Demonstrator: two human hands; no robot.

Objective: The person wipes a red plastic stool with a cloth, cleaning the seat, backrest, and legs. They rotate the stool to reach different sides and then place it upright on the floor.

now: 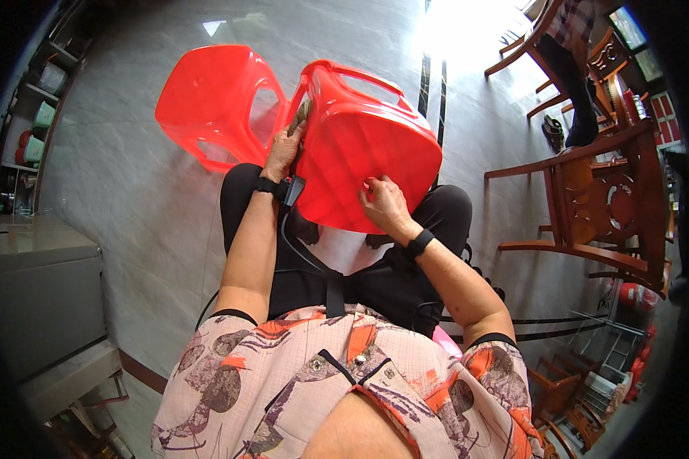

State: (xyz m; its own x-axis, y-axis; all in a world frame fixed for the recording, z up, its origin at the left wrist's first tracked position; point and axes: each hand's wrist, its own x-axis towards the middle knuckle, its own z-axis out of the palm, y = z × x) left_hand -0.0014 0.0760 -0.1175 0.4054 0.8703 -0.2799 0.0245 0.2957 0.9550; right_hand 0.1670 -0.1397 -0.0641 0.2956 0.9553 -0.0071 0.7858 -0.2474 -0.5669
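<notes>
In front of me, between my knees, a red plastic stool (367, 155) is tilted so its square seat faces me. At its left side my left hand (287, 146) grips a brownish cloth (301, 117) against the stool's edge. My right hand (386, 203) is over the lower part of the seat, its thumb and fingers curled towards each other. Whether anything small is between them is not clear. Just left of this stool stands a second red plastic stool (212, 97), close to it or touching.
Carved wooden chairs (600, 201) line the right, where a person's leg (577, 86) shows. At left are a shelf unit (34, 132) with containers and a grey cabinet (46, 298). A black cable (290, 235) hangs from my left wrist device over the grey tiled floor (143, 172).
</notes>
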